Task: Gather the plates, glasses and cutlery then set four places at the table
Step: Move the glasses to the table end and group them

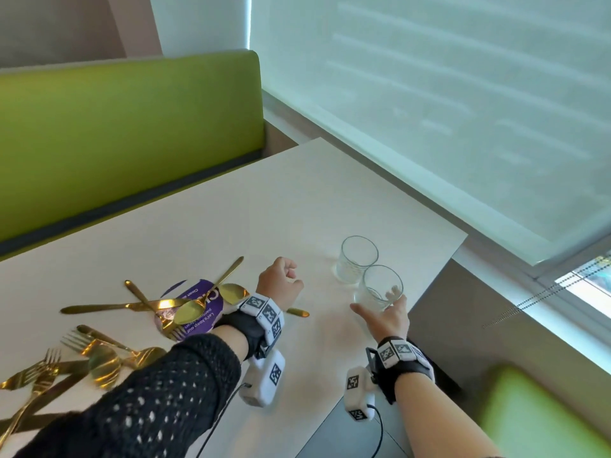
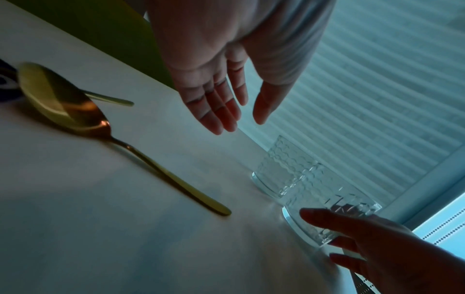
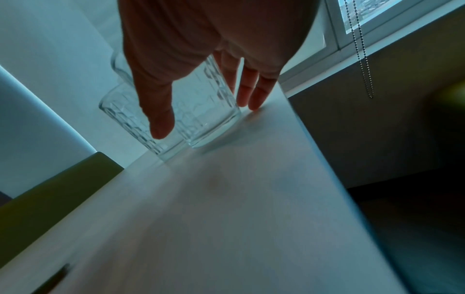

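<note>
Now the right hand is around the nearer glass, with the thumb on one side and the other fingers on the far side. The fingers are almost straight and lie along the wall; whether they really press it, I cannot tell. The glass stands upright on the tabletop, and a second glass stands just behind it, beyond the fingertips, touching it or nearly so.

Both glasses look thick, with a pressed pattern on the wall and a heavy base. I judge them to be stiff, rather heavy for their size, smooth and easy to break if they knock together. The pattern should help against slipping. A good place to hold is the middle of the wall, thumb opposite the fingers, not the rim.

The left hand holds nothing. In the head view it seems loosely curled, but the left wrist view shows its fingers straight and relaxed above the tabletop, with the glasses ahead of them.

Edges need care: the tabletop ends just beside the right fingertips, on the window side, so the glass should be lifted or drawn toward the palm, not pushed outward. Beyond the fingers there is much free tabletop. Behind the left wrist lies gold cutlery, and one spoon is close.
</note>
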